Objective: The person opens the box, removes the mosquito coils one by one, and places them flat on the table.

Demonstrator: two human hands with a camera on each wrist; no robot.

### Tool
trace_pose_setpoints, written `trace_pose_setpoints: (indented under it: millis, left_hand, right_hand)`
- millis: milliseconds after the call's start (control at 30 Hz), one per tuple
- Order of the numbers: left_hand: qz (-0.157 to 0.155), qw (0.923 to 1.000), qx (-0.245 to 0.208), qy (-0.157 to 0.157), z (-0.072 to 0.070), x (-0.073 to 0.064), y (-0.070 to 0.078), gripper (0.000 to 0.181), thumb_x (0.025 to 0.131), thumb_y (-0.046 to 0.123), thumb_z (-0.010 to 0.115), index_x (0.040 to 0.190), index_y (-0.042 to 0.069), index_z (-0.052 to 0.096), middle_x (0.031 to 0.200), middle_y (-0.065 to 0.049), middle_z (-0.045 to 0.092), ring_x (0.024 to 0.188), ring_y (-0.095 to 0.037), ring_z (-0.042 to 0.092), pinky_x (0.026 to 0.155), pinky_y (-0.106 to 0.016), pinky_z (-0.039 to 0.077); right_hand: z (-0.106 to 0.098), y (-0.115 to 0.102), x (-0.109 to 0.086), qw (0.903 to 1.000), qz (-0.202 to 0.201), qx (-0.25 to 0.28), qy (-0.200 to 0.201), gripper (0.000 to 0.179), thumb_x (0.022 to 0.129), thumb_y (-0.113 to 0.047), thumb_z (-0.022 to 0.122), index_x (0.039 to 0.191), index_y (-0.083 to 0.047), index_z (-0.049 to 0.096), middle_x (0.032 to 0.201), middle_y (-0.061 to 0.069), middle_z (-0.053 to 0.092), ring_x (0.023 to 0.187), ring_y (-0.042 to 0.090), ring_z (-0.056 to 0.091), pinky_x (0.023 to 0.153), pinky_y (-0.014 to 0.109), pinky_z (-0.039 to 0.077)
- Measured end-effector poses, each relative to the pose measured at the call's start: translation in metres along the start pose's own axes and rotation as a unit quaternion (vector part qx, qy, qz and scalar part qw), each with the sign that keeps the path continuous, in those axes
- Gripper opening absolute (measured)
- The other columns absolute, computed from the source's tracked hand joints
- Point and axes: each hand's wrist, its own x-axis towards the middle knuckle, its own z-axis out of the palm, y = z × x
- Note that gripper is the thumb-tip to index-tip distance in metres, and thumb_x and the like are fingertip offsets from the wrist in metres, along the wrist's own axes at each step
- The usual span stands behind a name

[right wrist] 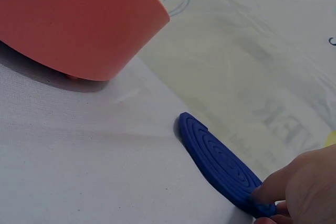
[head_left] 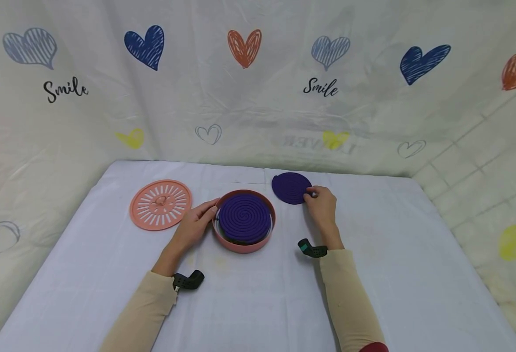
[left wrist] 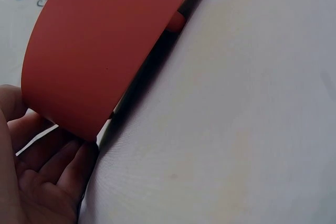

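Note:
A round pink mosquito coil holder (head_left: 239, 248) stands mid-table, with a stack of purple mosquito coils (head_left: 245, 218) inside it. My left hand (head_left: 192, 226) grips the holder's left side, thumb near the rim; the left wrist view shows fingers against the lower edge of its wall (left wrist: 100, 51). Behind and to the right of the holder is a single flat mosquito coil (head_left: 290, 187), pinched at its right edge by my right hand (head_left: 322, 205). That coil looks blue in the right wrist view, where fingertips (right wrist: 261, 192) press its near end. Whether it is lifted, I cannot tell.
A slotted pink lid (head_left: 161, 200) with a small central knob lies left of the holder, close to my left hand. White cloth (head_left: 249, 303) covers the table. Behind its back edge hangs a curtain (head_left: 249, 98) printed with hearts.

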Motion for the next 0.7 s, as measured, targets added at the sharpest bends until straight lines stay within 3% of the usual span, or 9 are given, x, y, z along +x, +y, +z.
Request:
trace_pose_setpoints:
  millis: [700]
  left_hand:
    - [-0.003,1.0000,-0.007,0.000,0.001,0.001,0.001,0.044,0.105,0.034,0.051,0.145,0.014,0.055,0.146,-0.006,0.057,0.144,-0.024,0.046,0.121,-0.047,0.035]
  right_hand:
    - [-0.009,-0.012,0.000,0.9996,0.018,0.020,0.000,0.034,0.092,-0.017,0.065,0.120,0.001,0.070,0.116,0.022,0.070,0.101,0.034,0.066,0.081,0.040,0.053]
